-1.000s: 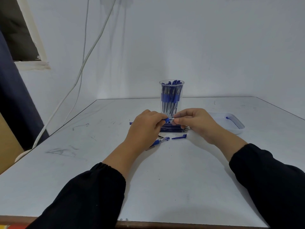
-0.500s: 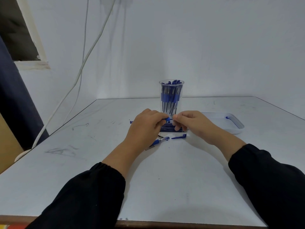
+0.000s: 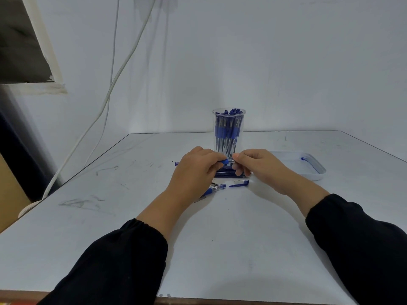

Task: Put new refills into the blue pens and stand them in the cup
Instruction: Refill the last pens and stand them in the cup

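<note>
A blue pen (image 3: 225, 161) is pinched between the left hand (image 3: 196, 166) and the right hand (image 3: 255, 164), fingers of both curled on it, just in front of the cup (image 3: 229, 128). The pen is judged light, stiff and slippery; a hold on the blue grip end is advised. Against the earlier frame, the hands are closer together. Loose refills (image 3: 226, 173) lie beneath the right hand.

Left hand (image 3: 195, 170) hides most of held pen (image 3: 225, 161).
</note>
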Tool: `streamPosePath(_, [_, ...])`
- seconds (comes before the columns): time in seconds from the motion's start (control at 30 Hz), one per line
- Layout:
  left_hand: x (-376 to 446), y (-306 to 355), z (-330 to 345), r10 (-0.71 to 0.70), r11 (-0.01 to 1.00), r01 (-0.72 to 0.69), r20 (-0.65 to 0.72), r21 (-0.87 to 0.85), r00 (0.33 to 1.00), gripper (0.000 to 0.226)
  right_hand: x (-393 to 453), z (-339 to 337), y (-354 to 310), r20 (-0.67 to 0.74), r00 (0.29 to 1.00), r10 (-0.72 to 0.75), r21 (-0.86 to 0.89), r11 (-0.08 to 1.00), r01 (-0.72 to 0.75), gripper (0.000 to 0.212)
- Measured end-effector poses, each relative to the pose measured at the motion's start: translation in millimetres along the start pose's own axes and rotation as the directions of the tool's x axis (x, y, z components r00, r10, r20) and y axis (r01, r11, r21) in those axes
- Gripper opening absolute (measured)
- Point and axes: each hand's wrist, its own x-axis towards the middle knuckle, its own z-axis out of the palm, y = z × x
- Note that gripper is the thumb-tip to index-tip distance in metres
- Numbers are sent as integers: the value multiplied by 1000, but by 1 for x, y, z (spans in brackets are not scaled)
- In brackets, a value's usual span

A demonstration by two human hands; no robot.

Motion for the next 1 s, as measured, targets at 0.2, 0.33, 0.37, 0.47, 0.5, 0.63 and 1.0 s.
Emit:
streamPosePath(0.2, [1,-2,-1,-9,1000,9,0,4,1000,20,-1,-2,0,25,999,-39,-31,999,40,12])
streamPosePath(0.33, [1,-1,1,5,1000,-5,-4,4,1000,20,0,0,2,23,999,-30,-27,999,30,25])
streamPosePath(0.37, [0,-1,1,6,1000,-6,-7,7,1000,20,0,1,1,21,999,-25,-23,999,26,29])
streamPosePath(0.47, [0,-3,1,-6,1000,7,-18,10,1000,20,-1,-1,0,26,999,-21,-37,999,22,21])
streamPosePath(0.5, [0,-3,1,-7,1000,7,-19,11,1000,20,0,-2,1,29,999,-30,-38,999,31,16])
streamPosePath(0.63, [1,-1,0,33,999,-32,-23,22,999,20,1,-4,3,3,997,-74,-6,997,74,7])
streamPosePath(1.0, [0,-11,-4,-116,991,117,-18,58,993,21,12,-25,18,107,994,-21,-629,773,84,15])
